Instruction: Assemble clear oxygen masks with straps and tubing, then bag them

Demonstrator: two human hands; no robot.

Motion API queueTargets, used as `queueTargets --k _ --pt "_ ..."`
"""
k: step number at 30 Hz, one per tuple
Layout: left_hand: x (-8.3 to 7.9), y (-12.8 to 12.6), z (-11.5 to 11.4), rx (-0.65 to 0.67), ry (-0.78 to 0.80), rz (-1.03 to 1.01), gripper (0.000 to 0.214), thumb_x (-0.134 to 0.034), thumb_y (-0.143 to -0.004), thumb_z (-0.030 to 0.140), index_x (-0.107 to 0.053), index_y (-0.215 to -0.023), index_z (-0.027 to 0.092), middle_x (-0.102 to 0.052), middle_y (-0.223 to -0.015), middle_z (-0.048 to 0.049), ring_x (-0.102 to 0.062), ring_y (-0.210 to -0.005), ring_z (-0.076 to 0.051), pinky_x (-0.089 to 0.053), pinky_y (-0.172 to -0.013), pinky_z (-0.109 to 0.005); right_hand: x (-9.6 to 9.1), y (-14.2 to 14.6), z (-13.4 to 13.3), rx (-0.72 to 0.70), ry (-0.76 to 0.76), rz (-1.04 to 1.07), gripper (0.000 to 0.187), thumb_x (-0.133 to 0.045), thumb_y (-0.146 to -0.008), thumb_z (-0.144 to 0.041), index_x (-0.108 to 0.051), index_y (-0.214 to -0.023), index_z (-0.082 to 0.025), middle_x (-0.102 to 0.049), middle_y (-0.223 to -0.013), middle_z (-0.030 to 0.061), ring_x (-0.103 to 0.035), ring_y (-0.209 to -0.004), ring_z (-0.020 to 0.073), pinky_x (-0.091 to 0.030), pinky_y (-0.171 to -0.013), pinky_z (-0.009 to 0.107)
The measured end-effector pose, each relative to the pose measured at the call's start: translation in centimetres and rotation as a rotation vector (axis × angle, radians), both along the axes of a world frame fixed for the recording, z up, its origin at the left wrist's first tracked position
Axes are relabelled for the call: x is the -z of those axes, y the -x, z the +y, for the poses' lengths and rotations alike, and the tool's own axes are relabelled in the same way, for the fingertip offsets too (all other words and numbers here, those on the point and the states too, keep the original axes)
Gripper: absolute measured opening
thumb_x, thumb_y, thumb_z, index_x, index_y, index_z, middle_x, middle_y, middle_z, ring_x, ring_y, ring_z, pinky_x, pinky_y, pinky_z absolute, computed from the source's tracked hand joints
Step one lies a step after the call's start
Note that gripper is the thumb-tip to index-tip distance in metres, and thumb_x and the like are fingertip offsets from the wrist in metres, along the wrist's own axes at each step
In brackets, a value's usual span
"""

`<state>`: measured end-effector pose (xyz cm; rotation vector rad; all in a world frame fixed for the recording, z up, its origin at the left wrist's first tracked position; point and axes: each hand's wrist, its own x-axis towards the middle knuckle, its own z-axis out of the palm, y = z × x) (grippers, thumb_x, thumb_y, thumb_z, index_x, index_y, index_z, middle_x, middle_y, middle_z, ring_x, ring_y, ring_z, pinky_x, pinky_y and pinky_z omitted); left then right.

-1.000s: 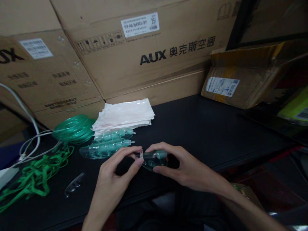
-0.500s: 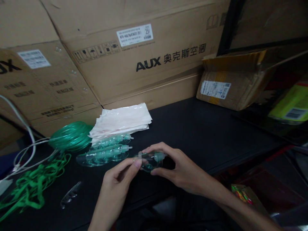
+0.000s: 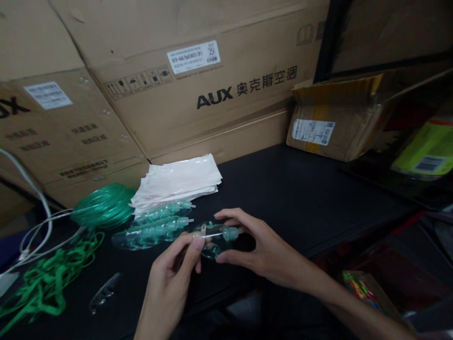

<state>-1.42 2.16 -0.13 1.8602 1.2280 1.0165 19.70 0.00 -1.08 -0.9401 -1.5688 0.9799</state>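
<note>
Over the near edge of the black table (image 3: pixel 300 198), both hands grip one clear green mask (image 3: pixel 215 236). My right hand (image 3: pixel 255 250) wraps around its body from the right, thumb below and fingers on top. My left hand (image 3: pixel 177 274) pinches a small pale strip (image 3: pixel 201 232) at the mask's left end between thumb and forefinger. Just left of them lies a row of similar clear green masks (image 3: pixel 155 226).
A stack of white plastic pouches (image 3: pixel 180 182) sits behind the masks. A coil of green tubing (image 3: pixel 104 208), loose green straps (image 3: pixel 46 278), white cables (image 3: pixel 38 222) and a small clear clip (image 3: pixel 104 293) lie at left. Large cardboard boxes (image 3: pixel 198 85) wall the back; a smaller box (image 3: pixel 336 123) stands right.
The view has shifted slightly; my left fingers have closed onto the pale strip at the mask's left end, and the mask has turned a little flatter in my right hand.
</note>
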Motion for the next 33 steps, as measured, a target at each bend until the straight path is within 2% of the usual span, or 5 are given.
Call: queueTargets --k 6,15,22,26,33 --pt "-0.2 0.0 -0.3 0.074 -0.145 0.001 0.035 -0.057 -0.102 0.043 -0.063 -0.075 0.022 -0.058 -0.073 0.0015 -0.055 -0.07 -0.015 -0.044 -0.068 -0.021 -0.7 -0.3 -0.1 -0.152 0.14 0.144 0.044 -0.066 -0.099 -0.045 -0.063 -0.137 -0.022 -0.072 -0.125 0.0072 -0.067 -0.113 0.0226 -0.048 -0.098 0.037" --pt "-0.5 -0.5 -0.3 0.148 -0.153 0.022 0.033 -0.055 -0.104 0.039 -0.063 -0.076 0.022 -0.061 -0.077 0.0 -0.058 -0.073 -0.016 -0.045 -0.069 -0.022 -0.5 -0.2 0.1 -0.175 0.202 0.234 0.044 -0.087 -0.081 -0.037 -0.059 -0.112 -0.022 -0.064 -0.101 -0.0003 -0.058 -0.093 0.0156 -0.043 -0.084 0.03" --pt "-0.2 -0.1 -0.2 0.114 -0.182 -0.01 0.034 -0.054 -0.104 0.042 -0.063 -0.078 0.022 -0.058 -0.075 0.0004 -0.056 -0.068 -0.016 -0.045 -0.065 -0.022 -0.6 1.3 -0.3 -0.308 0.394 0.501 0.056 -0.099 -0.063 -0.031 -0.053 -0.093 -0.022 -0.062 -0.087 -0.0053 -0.054 -0.082 0.0125 -0.041 -0.074 0.025" --pt "-0.1 -0.1 -0.1 0.124 -0.184 -0.026 0.035 -0.055 -0.104 0.043 -0.062 -0.076 0.022 -0.056 -0.072 0.0014 -0.054 -0.065 -0.015 -0.044 -0.064 -0.021 -0.9 1.1 0.0 -0.286 0.402 0.524 0.045 -0.092 -0.074 -0.043 -0.061 -0.094 -0.017 -0.063 -0.083 -0.0023 -0.055 -0.078 0.0121 -0.04 -0.07 0.025" --pt "-0.5 -0.6 -0.4 0.182 -0.168 -0.054 0.042 -0.057 -0.102 0.049 -0.064 -0.071 0.021 -0.058 -0.069 0.0006 -0.053 -0.064 -0.015 -0.043 -0.062 -0.022 -1.0 0.8 -0.3 -0.253 0.43 0.452 0.046 -0.092 -0.071 -0.051 -0.069 -0.085 -0.013 -0.065 -0.075 -0.0007 -0.055 -0.069 0.0121 -0.04 -0.067 0.027"
